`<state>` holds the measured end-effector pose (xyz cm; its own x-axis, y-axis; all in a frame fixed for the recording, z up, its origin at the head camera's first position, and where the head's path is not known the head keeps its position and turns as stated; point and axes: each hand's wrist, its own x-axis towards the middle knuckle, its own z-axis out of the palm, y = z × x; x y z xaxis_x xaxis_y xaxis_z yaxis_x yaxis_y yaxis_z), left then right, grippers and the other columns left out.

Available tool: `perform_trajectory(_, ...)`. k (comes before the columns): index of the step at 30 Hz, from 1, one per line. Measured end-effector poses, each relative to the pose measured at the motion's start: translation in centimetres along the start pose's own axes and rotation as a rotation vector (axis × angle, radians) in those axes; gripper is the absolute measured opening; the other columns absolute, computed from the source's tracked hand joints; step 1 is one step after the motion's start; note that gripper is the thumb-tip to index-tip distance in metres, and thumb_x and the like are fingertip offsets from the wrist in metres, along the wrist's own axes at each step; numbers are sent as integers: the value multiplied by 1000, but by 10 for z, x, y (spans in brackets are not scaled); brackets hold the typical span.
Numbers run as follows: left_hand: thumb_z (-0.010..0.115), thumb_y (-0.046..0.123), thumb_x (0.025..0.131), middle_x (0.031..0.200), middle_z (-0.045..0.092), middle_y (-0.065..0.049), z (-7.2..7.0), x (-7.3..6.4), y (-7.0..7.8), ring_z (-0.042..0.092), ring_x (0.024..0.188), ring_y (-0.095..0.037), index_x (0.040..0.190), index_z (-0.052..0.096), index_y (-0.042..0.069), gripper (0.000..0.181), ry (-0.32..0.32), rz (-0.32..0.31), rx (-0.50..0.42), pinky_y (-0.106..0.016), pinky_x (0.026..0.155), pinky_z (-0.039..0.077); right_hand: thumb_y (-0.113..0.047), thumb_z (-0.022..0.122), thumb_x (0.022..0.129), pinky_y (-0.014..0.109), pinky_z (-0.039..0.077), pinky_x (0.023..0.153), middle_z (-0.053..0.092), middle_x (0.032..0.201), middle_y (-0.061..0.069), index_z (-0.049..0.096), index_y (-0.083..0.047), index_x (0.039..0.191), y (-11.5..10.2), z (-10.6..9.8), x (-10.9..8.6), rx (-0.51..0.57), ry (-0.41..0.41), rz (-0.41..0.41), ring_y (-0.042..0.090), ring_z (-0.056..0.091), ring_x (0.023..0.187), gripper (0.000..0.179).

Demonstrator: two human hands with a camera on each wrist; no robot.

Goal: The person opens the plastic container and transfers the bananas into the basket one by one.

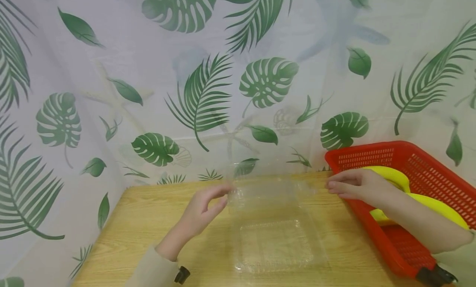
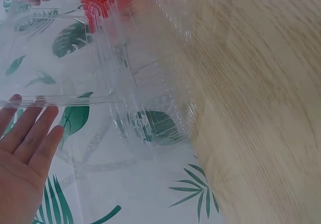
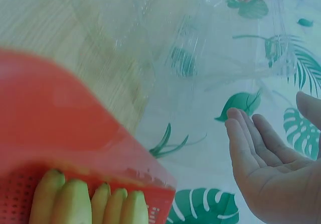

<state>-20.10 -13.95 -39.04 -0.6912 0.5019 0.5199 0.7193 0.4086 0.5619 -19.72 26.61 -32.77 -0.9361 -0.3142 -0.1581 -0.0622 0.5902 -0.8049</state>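
A clear plastic clamshell box [image 1: 275, 245] stands on the wooden table, its see-through lid [image 2: 65, 58] raised at the back. My left hand [image 1: 203, 206] is at the lid's left edge. In the left wrist view, the fingertips [image 2: 37, 102] meet that edge, with the fingers nearly straight. To the right of the box, my right hand [image 1: 357, 184] hovers beside the rim of a red basket [image 1: 399, 258]. It holds nothing, and its fingers are loosely bent, as the right wrist view shows. Yellow bananas [image 3: 72, 204] lie in the basket, partly behind the right forearm in the head view.
A white curtain [image 1: 208, 167] printed with green leaves hangs behind and to the left of the table [image 1: 148, 233]. The basket takes up the table's right side, its back corner close to the curtain.
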Motion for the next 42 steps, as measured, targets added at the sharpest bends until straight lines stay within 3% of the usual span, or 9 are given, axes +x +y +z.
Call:
perform_trajectory(11,51,19,96,133,55,4,-2,-13,14,50,125,-17,131,52,17,36,-107,17,90,-40,106,40,-44,60,89,41,53,90,66,119,7,55,-8,129,-5,20,-2,-20,-16,-13,20,64,103,54)
perform_trajectory(19,56,26,94,135,52,9,-1,-22,18,47,127,-11,131,50,29,38,-87,37,124,-38,107,40,-41,62,89,41,54,88,66,118,8,59,-9,124,-5,30,-6,-50,-24,-73,22,64,104,47)
perform_trajectory(29,57,30,93,138,49,11,3,-34,23,47,127,-13,131,50,29,39,-94,65,201,-40,106,41,-33,67,86,32,56,86,66,117,11,59,-5,123,-1,41,-9,9,-87,-123,20,64,103,47)
perform_trajectory(42,65,31,87,139,50,5,8,-51,23,46,129,-15,132,52,25,47,-123,50,285,-43,104,43,-37,69,84,30,56,82,66,117,10,59,-6,124,7,53,-13,52,-109,-79,19,64,101,51)
